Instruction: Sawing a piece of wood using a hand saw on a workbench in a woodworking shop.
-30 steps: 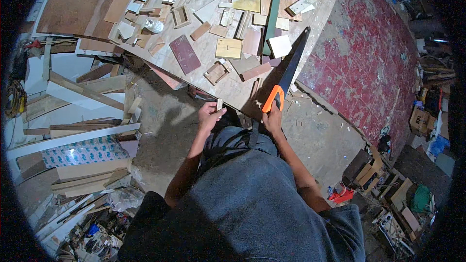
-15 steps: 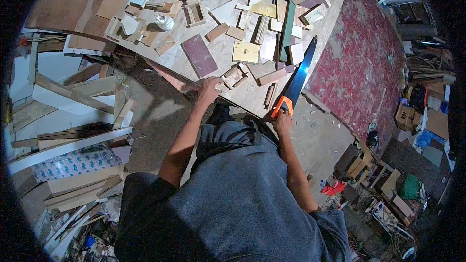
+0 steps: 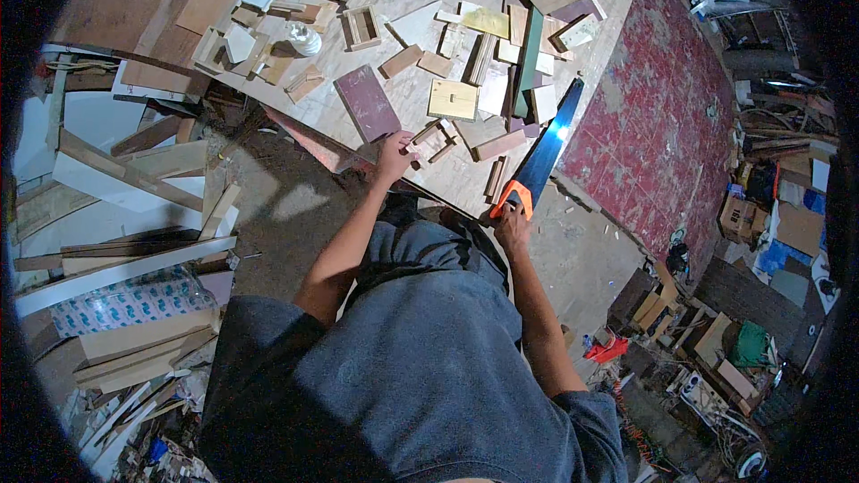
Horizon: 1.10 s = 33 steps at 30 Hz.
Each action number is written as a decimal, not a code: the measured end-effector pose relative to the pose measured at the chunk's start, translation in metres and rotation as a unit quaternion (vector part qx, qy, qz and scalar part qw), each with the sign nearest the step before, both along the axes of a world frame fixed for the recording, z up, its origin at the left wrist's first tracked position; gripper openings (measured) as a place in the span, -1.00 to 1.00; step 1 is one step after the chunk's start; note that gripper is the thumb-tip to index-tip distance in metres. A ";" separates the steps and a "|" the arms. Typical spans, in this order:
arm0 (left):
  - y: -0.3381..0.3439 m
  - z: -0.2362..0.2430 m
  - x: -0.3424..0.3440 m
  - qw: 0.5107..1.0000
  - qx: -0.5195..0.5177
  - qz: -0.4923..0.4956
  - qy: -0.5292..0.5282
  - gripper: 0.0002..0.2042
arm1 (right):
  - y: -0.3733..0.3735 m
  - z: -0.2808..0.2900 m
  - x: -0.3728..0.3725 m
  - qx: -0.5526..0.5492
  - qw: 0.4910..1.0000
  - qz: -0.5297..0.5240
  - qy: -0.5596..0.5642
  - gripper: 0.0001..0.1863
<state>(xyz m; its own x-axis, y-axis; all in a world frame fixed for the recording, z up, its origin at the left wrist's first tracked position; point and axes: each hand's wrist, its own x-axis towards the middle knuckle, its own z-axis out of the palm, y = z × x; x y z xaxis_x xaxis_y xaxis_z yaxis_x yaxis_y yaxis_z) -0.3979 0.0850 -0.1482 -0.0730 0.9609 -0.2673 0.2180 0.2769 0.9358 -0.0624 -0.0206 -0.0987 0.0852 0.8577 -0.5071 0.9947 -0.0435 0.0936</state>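
My right hand point(image 3: 513, 228) is closed around the orange handle point(image 3: 516, 198) of a hand saw. The saw's dark blade point(image 3: 553, 141) reaches away to the right, along the right edge of the worktable point(image 3: 309, 112). At the table's near edge, my left hand point(image 3: 394, 158) has its thumb and fingers curled on the left end of a small open wooden frame point(image 3: 436, 140). A maroon board point(image 3: 368, 103) lies just beyond that hand. Between the frame and the saw handle rests a short brown wooden strip point(image 3: 496, 179). A pale square block point(image 3: 453, 99) sits beyond the frame.
Offcuts and small wooden boxes crowd the tabletop, with a white bottle point(image 3: 304, 38) and a long green strip point(image 3: 528, 63) among them. A scratched red panel point(image 3: 658, 116) adjoins on the right. Stacked boards point(image 3: 134, 170) stand left; mixed scrap and a cardboard box point(image 3: 742, 219) lie right.
My left hand has shifted slightly up and right onto the small wooden frame. The saw handle, in my right hand, has moved a little left and nearer to me.
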 end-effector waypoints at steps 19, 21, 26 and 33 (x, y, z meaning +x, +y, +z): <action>-0.022 -0.009 0.036 0.984 0.002 0.160 0.082 -0.64 | 0.009 0.013 0.022 0.024 0.979 -0.073 0.189 -0.45; -0.024 -0.013 0.040 0.979 -0.002 0.192 0.073 -0.66 | 0.011 0.014 0.029 0.011 0.979 -0.086 0.186 -0.46; -0.024 -0.020 0.047 0.969 0.015 0.231 0.089 -0.69 | 0.018 0.001 0.049 -0.017 0.976 -0.068 0.205 -0.50; -0.030 -0.036 0.045 0.957 -0.066 0.280 0.045 -0.68 | 0.026 0.012 0.044 -0.004 0.952 -0.138 0.272 -0.47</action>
<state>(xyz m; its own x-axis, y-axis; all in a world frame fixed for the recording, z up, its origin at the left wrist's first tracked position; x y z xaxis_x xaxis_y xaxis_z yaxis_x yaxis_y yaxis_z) -0.3530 0.0553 -0.1838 -0.5954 0.7220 -0.3524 0.0788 0.4890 0.8687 -0.0181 0.0055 -0.0869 0.0297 0.8361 -0.5478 0.8463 -0.3126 -0.4312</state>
